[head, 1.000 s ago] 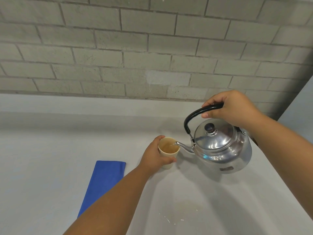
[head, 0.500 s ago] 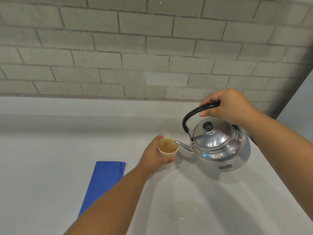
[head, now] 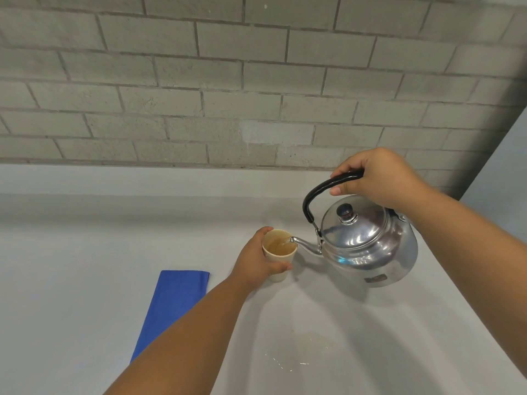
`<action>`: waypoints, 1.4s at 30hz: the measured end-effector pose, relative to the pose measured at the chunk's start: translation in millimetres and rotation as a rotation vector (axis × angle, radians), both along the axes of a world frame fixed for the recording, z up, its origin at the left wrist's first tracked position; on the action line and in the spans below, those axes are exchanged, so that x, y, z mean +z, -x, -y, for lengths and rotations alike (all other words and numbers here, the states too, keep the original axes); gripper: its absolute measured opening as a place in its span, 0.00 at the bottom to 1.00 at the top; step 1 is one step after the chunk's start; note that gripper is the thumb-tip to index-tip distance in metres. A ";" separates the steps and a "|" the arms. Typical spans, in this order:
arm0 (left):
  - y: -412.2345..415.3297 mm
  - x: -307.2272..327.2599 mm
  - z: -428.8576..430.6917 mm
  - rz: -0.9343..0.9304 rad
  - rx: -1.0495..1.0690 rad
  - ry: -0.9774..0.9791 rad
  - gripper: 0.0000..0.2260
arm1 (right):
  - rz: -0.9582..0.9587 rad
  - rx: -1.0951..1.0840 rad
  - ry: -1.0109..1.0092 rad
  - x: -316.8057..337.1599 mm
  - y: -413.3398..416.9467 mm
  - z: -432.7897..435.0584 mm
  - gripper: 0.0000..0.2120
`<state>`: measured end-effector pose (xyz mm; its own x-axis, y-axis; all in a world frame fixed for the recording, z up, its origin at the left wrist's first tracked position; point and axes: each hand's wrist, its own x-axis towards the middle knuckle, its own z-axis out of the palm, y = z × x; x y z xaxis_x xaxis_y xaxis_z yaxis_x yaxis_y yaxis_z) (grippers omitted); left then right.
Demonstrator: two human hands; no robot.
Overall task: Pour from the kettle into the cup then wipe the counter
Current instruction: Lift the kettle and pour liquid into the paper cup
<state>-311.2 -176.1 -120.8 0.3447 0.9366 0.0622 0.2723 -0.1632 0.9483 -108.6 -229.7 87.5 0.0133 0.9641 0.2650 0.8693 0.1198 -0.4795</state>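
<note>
A shiny metal kettle [head: 368,246] with a black handle hangs tilted to the left above the grey counter [head: 71,280]. My right hand [head: 376,178] grips the handle from above. Its spout sits over the rim of a small tan paper cup [head: 278,253], and a thin stream runs into the brownish liquid inside. My left hand [head: 253,262] wraps around the cup's left side and holds it on the counter. A folded blue cloth [head: 174,303] lies flat to the left of my left forearm.
A grey brick wall [head: 228,81] rises behind the counter. A faint wet patch with small droplets [head: 291,360] lies on the counter in front of the cup. The counter's right edge [head: 467,295] runs under my right forearm.
The kettle stays tilted over the cup and the pour continues. Both hands keep their grips. A wet patch now shows on the counter near the droplets in front of the cup.
</note>
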 end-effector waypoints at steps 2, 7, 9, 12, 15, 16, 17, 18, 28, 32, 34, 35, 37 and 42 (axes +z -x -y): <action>-0.2 0.2 -0.1 -0.002 0.001 0.000 0.38 | 0.004 0.000 0.000 0.1 0.1 0.0 0.10; -0.3 0.3 0.3 -0.002 0.007 -0.001 0.37 | 0.020 -0.004 -0.001 1.0 -0.9 -1.9 0.10; -0.3 0.8 0.7 -0.004 0.006 0.001 0.36 | 0.027 -0.008 0.003 0.7 -1.5 -3.0 0.10; -0.3 2.3 1.4 -0.002 0.001 0.004 0.36 | 0.033 -0.008 0.009 0.2 -1.7 -3.9 0.11; -0.2 2.4 1.6 0.000 0.002 0.007 0.37 | 0.031 -0.007 0.014 1.0 -1.5 -4.2 0.11; -0.1 2.4 1.6 0.000 0.002 0.008 0.37 | 0.029 -0.006 0.014 1.4 -1.3 -4.3 0.11; -0.2 2.4 1.6 0.001 0.003 0.009 0.37 | 0.028 -0.004 0.013 1.7 -1.3 -4.4 0.11; -0.4 2.3 1.7 0.002 0.003 0.007 0.37 | 0.027 -0.003 0.014 1.8 -1.0 -4.5 0.11; -0.7 0.7 0.5 -0.009 0.002 0.008 0.37 | 0.031 -0.014 0.013 -0.4 -0.9 -5.3 0.12; -0.6 0.9 0.6 -0.016 0.002 0.000 0.37 | 0.019 -0.011 0.006 -2.2 -2.1 -4.0 0.12; -0.8 1.7 0.8 -0.017 0.004 -0.005 0.37 | 0.001 -0.012 -0.003 -3.1 -3.9 -3.4 0.11; -0.9 1.9 0.9 -0.018 0.004 -0.006 0.37 | -0.014 -0.010 -0.008 -3.9 -5.1 -3.2 0.11; -0.9 2.4 1.0 -0.023 0.004 -0.004 0.36 | -0.047 -0.006 -0.016 -6.3 -8.2 -2.5 0.10; -0.6 4.3 0.9 -0.066 0.007 0.021 0.42 | -0.134 -0.045 -0.038 -13.1 -18.2 -0.6 0.11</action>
